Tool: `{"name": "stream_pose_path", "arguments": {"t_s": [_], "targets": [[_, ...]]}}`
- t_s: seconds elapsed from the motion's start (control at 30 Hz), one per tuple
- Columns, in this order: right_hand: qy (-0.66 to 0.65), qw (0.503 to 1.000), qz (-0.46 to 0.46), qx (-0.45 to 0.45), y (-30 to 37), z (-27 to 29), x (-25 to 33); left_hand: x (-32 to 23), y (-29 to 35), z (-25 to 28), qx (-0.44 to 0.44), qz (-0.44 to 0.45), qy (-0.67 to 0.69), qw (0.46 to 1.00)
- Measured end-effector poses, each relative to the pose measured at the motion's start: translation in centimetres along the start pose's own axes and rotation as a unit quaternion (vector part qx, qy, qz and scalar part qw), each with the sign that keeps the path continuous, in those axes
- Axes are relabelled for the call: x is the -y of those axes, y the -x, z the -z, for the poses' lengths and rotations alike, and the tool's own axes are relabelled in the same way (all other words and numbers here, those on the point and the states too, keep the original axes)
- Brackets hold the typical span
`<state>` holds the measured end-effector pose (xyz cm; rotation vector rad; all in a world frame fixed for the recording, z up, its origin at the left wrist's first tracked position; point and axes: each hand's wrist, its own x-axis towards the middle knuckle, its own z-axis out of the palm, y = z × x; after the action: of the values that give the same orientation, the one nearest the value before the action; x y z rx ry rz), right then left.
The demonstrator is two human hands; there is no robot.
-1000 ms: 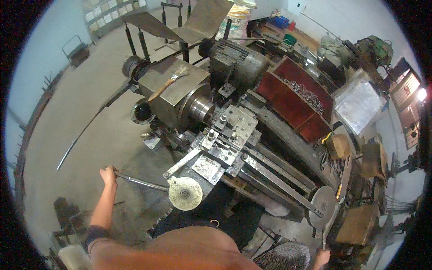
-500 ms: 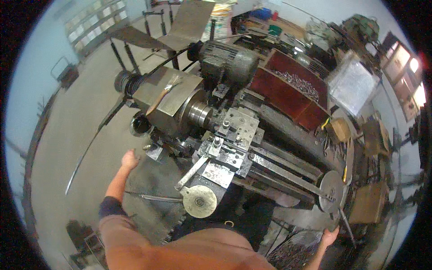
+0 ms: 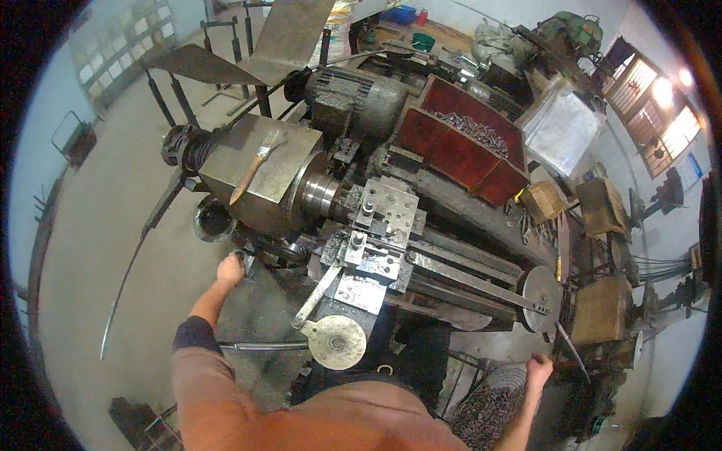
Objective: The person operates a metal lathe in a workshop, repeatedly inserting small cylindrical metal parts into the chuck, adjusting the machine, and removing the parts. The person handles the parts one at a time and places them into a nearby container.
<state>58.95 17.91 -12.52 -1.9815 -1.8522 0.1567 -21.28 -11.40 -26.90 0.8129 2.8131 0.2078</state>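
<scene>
A greasy metal lathe fills the middle, with a shiny round chuck [image 3: 321, 194] beside a tool post [image 3: 359, 244]. At the lathe's front left, my left hand [image 3: 231, 269] is closed around a small control knob, mostly hidden by the fingers. My right hand [image 3: 538, 370] is curled closed at the lower right, over a container of small metal parts [image 3: 489, 410] and apart from the handwheel [image 3: 541, 299]. What it holds, if anything, is hidden. A pale round dial [image 3: 337, 343] and a metal lever [image 3: 319, 295] are in front of my body.
A wooden-handled brush [image 3: 252, 171] lies on the headstock [image 3: 263, 161]. Behind the lathe are a motor [image 3: 350, 101] and a red-brown bin [image 3: 459, 154] holding small metal parts [image 3: 474, 131]. Hand tools [image 3: 535, 225] lie at the right. A long rod [image 3: 128, 282] sticks out at the left.
My left hand has moved right and up onto the knob. My right hand has risen and moved slightly left, its fingers now curled. The view has shifted a little.
</scene>
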Motion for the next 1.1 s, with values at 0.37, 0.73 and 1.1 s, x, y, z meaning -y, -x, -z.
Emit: {"name": "stream_pose_path", "arguments": {"t_s": [0.37,0.73,1.1], "targets": [[-0.256,0.837,0.447,0.185,-3.9,2.8,44.1,0.9,5.0,18.2,-0.041,0.016,0.022,0.999],[-0.040,0.787,0.546,0.283,3.1,-8.9,60.1,17.2,20.6,19.4,-0.225,0.304,0.008,0.926],[-0.285,0.677,0.649,0.196,3.1,-2.3,56.3,2.8,25.7,22.3,-0.238,0.120,-0.027,0.963]]}}
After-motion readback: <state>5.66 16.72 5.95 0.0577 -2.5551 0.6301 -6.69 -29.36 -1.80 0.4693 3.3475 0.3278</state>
